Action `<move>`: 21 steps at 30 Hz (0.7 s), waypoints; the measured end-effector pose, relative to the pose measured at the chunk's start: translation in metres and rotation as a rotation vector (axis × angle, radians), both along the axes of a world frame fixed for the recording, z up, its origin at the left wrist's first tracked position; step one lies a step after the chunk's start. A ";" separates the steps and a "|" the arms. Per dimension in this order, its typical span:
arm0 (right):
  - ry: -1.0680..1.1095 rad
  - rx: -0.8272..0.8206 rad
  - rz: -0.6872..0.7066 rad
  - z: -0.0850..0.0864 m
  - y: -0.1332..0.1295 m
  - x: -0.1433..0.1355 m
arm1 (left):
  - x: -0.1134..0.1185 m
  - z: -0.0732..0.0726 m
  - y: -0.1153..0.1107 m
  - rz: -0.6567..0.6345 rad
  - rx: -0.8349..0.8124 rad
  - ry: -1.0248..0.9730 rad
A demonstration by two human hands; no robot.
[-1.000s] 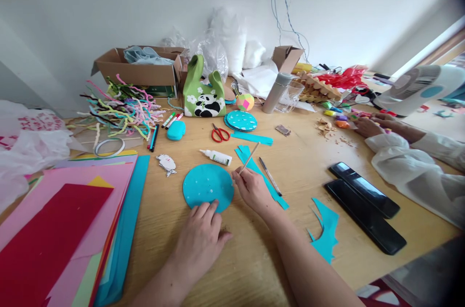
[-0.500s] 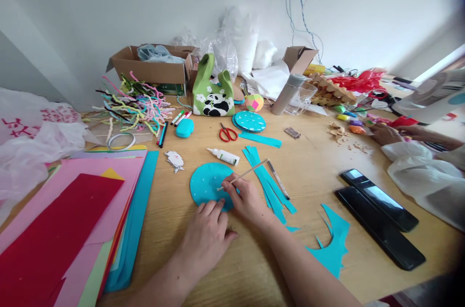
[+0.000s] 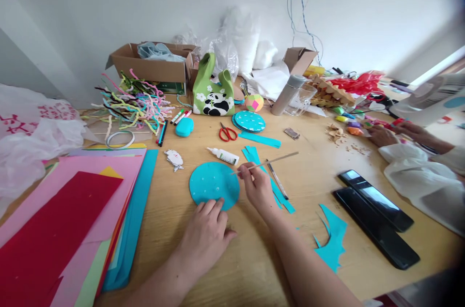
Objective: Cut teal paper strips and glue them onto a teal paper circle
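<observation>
A round blue paper disc with small pale dabs lies on the table. My left hand rests with its fingertips on the disc's near edge, fingers laid out and holding nothing. Just off the disc's right edge, my right hand pinches a thin stick, whose left tip is over the disc's rim. Behind the disc lies a white glue bottle. Blue paper strips and a pen are partly beneath or beside my right hand.
Red scissors and spotted blue discs lie farther back. Coloured paper sheets cover the left, two black phone-like devices the right. Blue scraps lie nearby. Another person's hands are at the far right.
My right hand has moved right with the stick, from over the disc to its right edge, and the stick now lies flatter. My left hand has stayed on the near edge.
</observation>
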State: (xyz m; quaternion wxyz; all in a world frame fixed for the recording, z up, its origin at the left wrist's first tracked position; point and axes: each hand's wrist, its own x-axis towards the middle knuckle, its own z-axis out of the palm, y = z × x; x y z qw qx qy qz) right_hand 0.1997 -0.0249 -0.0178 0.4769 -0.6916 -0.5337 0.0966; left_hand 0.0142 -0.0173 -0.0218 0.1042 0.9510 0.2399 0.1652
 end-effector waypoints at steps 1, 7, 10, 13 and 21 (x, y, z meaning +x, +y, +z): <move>-0.003 -0.001 -0.043 -0.001 0.001 0.004 | 0.000 0.000 0.000 -0.002 -0.004 0.003; -0.082 -0.045 -0.047 -0.008 0.006 0.011 | 0.000 0.003 0.000 -0.003 -0.022 0.021; -0.106 -0.048 -0.043 -0.010 0.008 0.009 | 0.000 0.003 0.000 -0.003 -0.020 0.022; -0.126 -0.051 -0.047 -0.009 0.008 0.008 | 0.000 0.003 0.000 -0.001 -0.022 0.031; -0.153 -0.041 -0.051 -0.008 0.008 0.009 | -0.001 0.002 0.000 -0.002 -0.013 0.031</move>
